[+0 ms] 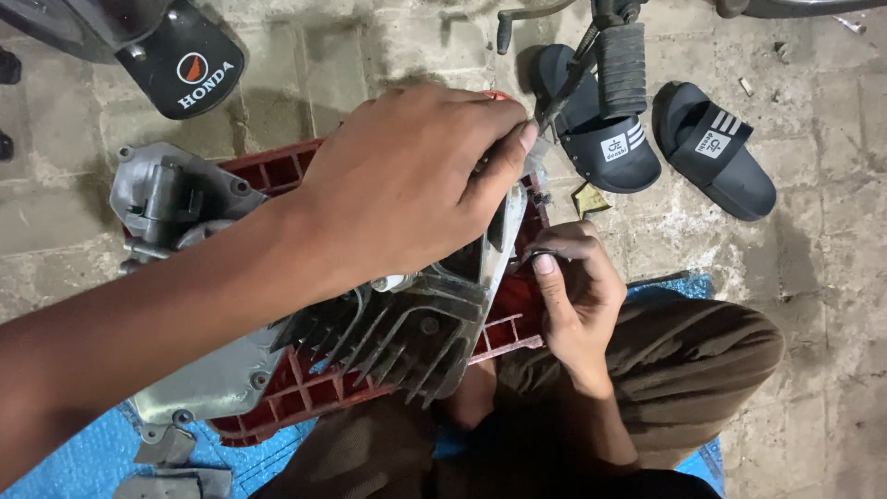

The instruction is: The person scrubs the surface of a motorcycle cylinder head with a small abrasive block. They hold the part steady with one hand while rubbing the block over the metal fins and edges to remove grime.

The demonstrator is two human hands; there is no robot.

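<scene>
Centrally, the finned engine (pixel 397 337) on the red crate (pixel 504 331) looks heavy, stiff and sharp-edged, best gripped by its casing; the left hand (pixel 407 185) clasps its top, while the right hand (pixel 573 296), at 3 o'clock, pinches its edge.

The floor (pixel 832 305) consists of worn grey concrete pavers with dark, stained joints. A blue textured mat (pixel 74 462) covers part of it at lower left. Two black slide sandals (pixel 647 139) lie on the pavers at upper right. A black mudguard (pixel 185 65) overhangs the upper left. Lighting is dim and uneven.
</scene>
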